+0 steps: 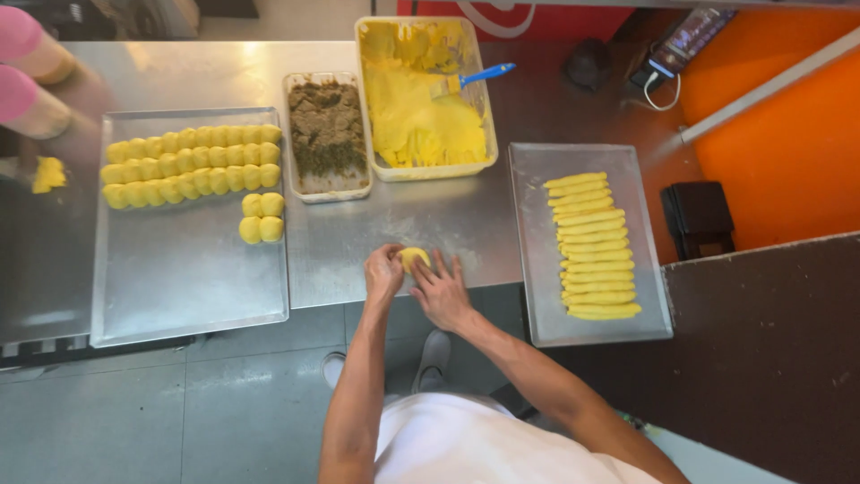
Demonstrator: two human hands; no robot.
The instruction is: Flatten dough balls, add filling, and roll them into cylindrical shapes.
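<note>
A small yellow dough piece rests on the steel counter near its front edge. My left hand pinches its left side. My right hand cups it from the right with fingers spread. On the left, a metal tray carries rows of shaped yellow dough pieces. To the right, another metal tray holds a stack of long yellow dough strips.
Behind my hands stand a container of brown filling and a larger tub of yellow dough with a blue-handled brush. Another person's pink-sleeved arms work at the far left. An orange wall is at right.
</note>
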